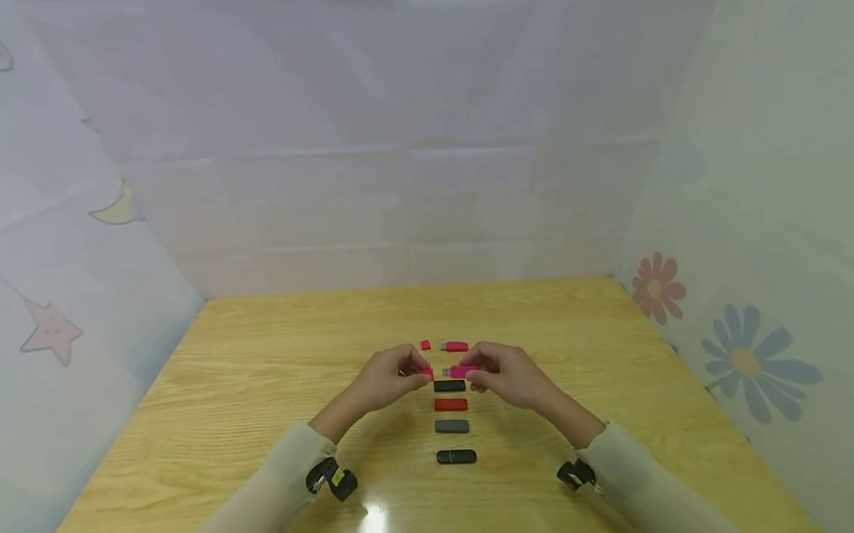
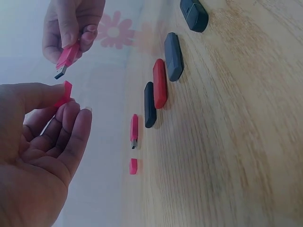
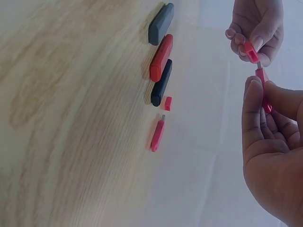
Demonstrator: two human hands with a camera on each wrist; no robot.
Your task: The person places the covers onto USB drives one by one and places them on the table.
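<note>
My left hand [image 1: 388,378] pinches a small pink USB stick cap [image 2: 67,90] between thumb and forefinger, its other fingers loosely bent. Across a small gap, my right hand [image 1: 508,373] grips the pink body of a USB flash drive [image 1: 462,371], its bare metal plug pointing left at the cap. Both are held above the table, as the wrist views show. Behind them lies a second pink USB flash drive [image 1: 456,346] without its cap. A loose pink cap [image 1: 425,345] sits just left of that drive's plug.
Nearer me, a column of capped sticks lies on the wooden table [image 1: 261,366]: a black one [image 1: 449,386], a red one [image 1: 451,404], a grey one [image 1: 451,426] and a rounded black one [image 1: 456,457]. Printed white sheets [image 1: 408,142] hang behind and beside the table.
</note>
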